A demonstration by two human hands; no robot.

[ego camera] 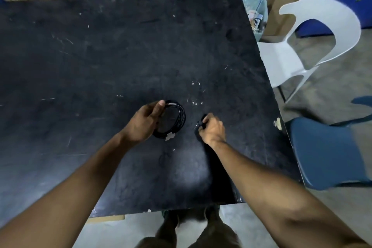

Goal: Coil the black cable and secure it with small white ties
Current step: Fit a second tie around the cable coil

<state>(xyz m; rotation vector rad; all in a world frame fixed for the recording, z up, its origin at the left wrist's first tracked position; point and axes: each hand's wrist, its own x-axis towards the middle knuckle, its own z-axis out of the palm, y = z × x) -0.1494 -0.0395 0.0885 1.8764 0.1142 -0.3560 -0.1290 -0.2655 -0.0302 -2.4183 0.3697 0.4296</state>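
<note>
Cable (pixel 177 119) coiled round, white tie (pixel 170 136) on it.

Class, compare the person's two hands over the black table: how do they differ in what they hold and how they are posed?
The left hand grips the coiled black cable with fingers spread around its rim; the right hand is closed into a near fist on a small dark cable end. The left hand's thumb points up along the coil; the right hand's fingers are curled in. The left holds a white-tied loop; no tie shows at the right. Both hover low over the table.
</note>
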